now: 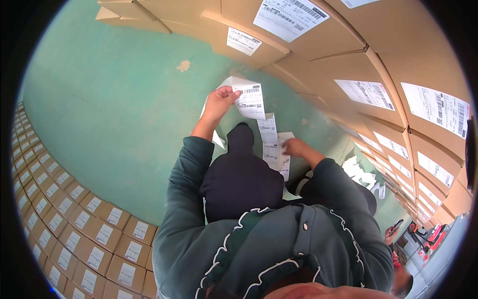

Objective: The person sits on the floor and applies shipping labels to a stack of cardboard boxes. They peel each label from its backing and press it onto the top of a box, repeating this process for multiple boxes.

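Observation:
My left hand (pixel 221 102) is raised over the green floor and pinches the edge of a strip of printed shipping labels (pixel 249 102) between thumb and fingers. Part of the strip curls behind the hand and hangs beside my leg. To the right, my right hand (pixel 297 147) touches another length of labels (pixel 276 153); the fingers are slightly blurred, and whether they grip the paper cannot be told. That length hangs near my dark-clad knee. Printed labels also show on the cardboard boxes (pixel 246 22) stacked in front.
Labelled cartons (pixel 388 67) form a tall wall at the right. Rows of labelled cartons (pixel 93 239) stand at the lower left. Crumpled white paper (pixel 360 173) lies on the floor (pixel 112 93) at right. Behind it, another person's hand (pixel 390 234) holds a phone near red equipment (pixel 435 239).

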`<state>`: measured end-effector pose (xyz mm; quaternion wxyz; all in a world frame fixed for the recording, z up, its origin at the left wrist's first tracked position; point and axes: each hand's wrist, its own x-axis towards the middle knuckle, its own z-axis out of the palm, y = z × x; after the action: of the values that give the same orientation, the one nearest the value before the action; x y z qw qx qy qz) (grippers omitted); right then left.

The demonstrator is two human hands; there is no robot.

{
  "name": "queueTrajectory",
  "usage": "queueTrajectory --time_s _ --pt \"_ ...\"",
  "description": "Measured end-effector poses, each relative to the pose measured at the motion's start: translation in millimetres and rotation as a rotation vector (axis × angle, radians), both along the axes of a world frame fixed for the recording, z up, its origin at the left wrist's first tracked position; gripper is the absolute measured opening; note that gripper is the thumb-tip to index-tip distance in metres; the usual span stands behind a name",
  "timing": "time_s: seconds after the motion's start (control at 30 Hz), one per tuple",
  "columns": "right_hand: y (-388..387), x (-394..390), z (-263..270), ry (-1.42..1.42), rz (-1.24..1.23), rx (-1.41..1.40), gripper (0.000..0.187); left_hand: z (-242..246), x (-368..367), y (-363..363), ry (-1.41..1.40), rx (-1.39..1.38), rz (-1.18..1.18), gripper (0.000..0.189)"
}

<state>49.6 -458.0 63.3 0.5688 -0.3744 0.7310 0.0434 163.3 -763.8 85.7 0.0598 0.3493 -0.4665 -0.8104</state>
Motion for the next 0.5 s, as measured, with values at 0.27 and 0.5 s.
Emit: queueTrajectory --time_s 0.27,0.5 --pt "-123.2 -10.3 122.3 -0.366 -0.852 -0.744 0.029 84.8 -1.2 16.3 0.167 -0.11 -0.065 0.009" --pt "-138.0 16.2 178.5 -0.422 -1.009 -0.81 0.026 152.7 13.2 1.6 0.286 -0.605 -0.027 0.038"
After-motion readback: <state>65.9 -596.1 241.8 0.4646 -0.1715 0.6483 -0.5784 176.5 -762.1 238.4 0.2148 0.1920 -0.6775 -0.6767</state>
